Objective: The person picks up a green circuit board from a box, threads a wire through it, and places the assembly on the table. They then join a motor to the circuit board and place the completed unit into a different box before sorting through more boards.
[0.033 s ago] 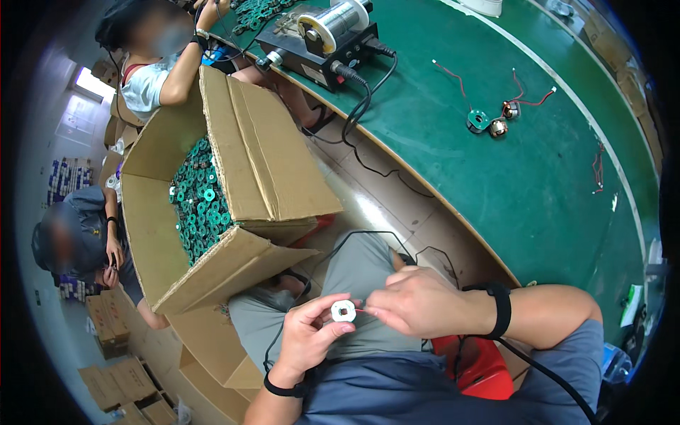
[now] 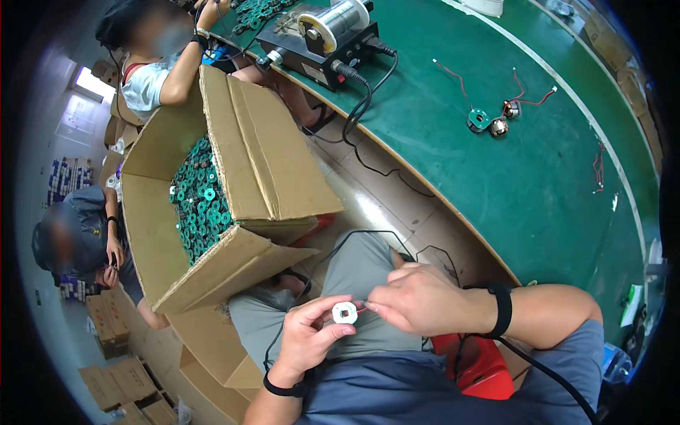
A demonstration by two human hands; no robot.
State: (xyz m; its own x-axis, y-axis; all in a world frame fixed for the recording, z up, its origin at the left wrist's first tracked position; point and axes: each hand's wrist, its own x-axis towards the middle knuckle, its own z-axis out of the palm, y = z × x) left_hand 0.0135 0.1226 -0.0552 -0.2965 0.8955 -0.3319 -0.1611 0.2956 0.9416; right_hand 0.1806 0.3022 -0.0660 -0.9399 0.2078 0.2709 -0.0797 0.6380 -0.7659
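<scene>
Over my lap, my left hand pinches a small white octagonal part between thumb and fingers. A dark square opening sits at the part's middle. From its right side a short red wire runs to my right hand, whose thumb and forefinger are pressed together on the wire's end. The rest of my right fingers are curled in. A black band circles each of my wrists.
Left of my knees stands an open cardboard box of green ring-shaped boards. On the green table are a soldering station with a solder spool, and copper coils with red wires. Two people sit at the left.
My right hand has shifted slightly, and the red wire, straight before, now bends a little. The white part has turned slightly in my left hand.
</scene>
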